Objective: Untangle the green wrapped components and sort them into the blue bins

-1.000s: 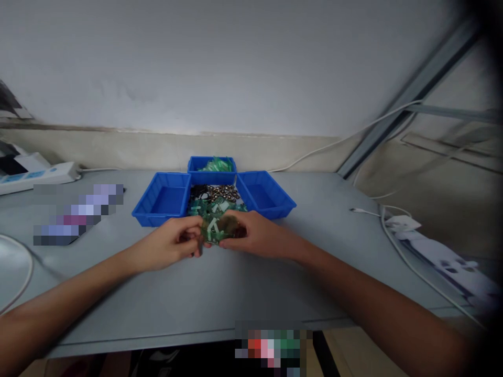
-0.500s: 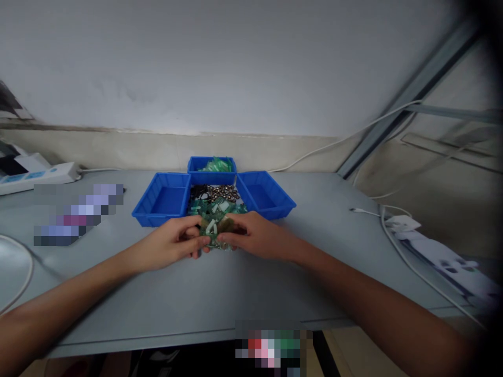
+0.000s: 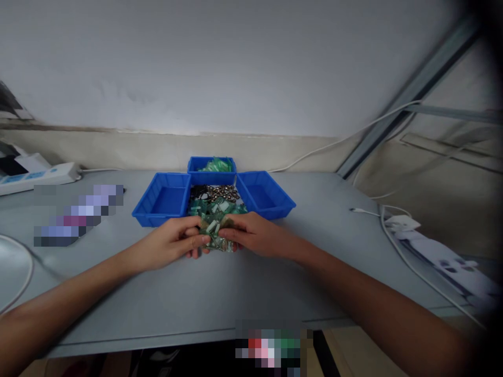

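Observation:
A see-through greenish plastic packet with small pale pieces in or on it is held up before me. My left hand pinches its left side between thumb and fingers. On the right side, my right hand grips it with the thumb over the front; the other fingers are partly hidden. Just behind lies a heap of green see-through pieces, beside shiny brown-silver small parts and dark small parts. Whether the packet touches the heap I cannot tell.
Blue bins stand around the heap: a left bin, a right bin and a back bin with green pieces. A power strip lies far left. White cables and a white object lie right.
My right thumb has shifted slightly up and right on the packet, showing more of its lower right part. My left hand has barely moved; the bins are unchanged.

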Action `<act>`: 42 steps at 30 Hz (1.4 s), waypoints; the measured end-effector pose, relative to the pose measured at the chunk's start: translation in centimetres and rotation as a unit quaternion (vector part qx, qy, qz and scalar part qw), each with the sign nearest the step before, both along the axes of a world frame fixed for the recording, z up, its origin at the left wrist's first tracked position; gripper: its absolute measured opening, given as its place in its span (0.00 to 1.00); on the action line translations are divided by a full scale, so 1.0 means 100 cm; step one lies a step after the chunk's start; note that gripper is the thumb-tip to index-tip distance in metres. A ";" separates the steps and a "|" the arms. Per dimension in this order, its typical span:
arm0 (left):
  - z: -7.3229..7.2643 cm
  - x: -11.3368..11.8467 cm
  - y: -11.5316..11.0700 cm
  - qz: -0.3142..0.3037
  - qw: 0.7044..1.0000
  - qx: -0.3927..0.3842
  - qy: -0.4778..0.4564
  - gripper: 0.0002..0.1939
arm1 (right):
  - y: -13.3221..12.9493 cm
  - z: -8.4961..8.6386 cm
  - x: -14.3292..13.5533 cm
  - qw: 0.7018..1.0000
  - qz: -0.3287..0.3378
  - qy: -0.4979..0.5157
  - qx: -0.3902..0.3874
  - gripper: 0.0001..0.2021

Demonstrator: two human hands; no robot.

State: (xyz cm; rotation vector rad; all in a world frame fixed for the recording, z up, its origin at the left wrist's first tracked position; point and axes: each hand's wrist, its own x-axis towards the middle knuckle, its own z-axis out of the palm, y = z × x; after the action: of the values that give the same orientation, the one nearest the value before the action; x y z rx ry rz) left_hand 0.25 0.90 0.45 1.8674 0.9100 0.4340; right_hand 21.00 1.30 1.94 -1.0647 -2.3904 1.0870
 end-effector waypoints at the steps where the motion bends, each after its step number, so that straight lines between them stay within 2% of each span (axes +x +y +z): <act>1: 0.000 0.000 0.000 0.000 1.000 0.005 0.002 0.11 | 0.000 -0.001 0.000 1.000 0.000 0.003 0.002 0.10; 15: 0.005 -0.003 0.001 0.012 0.994 0.088 0.059 0.18 | 0.002 0.000 0.000 0.999 -0.010 -0.004 0.046 0.09; 22: 0.006 -0.002 0.000 0.006 0.986 0.153 0.067 0.17 | 0.005 -0.004 0.002 0.978 -0.043 -0.071 0.190 0.16; 26: 0.011 -0.001 -0.001 0.040 0.991 0.114 0.064 0.18 | 0.005 -0.004 0.002 0.979 -0.062 -0.042 0.187 0.14; 29: 0.013 0.000 -0.002 0.073 0.994 0.082 0.026 0.16 | 0.004 -0.004 0.002 0.977 -0.089 0.002 0.191 0.11; 32: 0.011 0.000 0.000 0.091 0.993 0.008 -0.069 0.11 | 0.004 -0.004 0.002 0.974 -0.102 0.045 0.198 0.08; 36: 0.006 -0.002 0.004 0.083 0.974 -0.075 -0.197 0.16 | 0.003 -0.005 0.002 0.977 -0.098 0.074 0.175 0.04; 42: 0.010 0.002 0.004 0.137 0.983 -0.026 -0.121 0.09 | 0.001 -0.003 0.004 0.984 -0.098 0.080 0.128 0.08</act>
State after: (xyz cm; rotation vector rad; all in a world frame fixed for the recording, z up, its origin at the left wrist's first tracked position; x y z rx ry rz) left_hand 0.48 1.32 1.43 1.6043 1.0044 0.7805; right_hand 21.40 1.44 1.59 -1.0522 -2.1745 0.7442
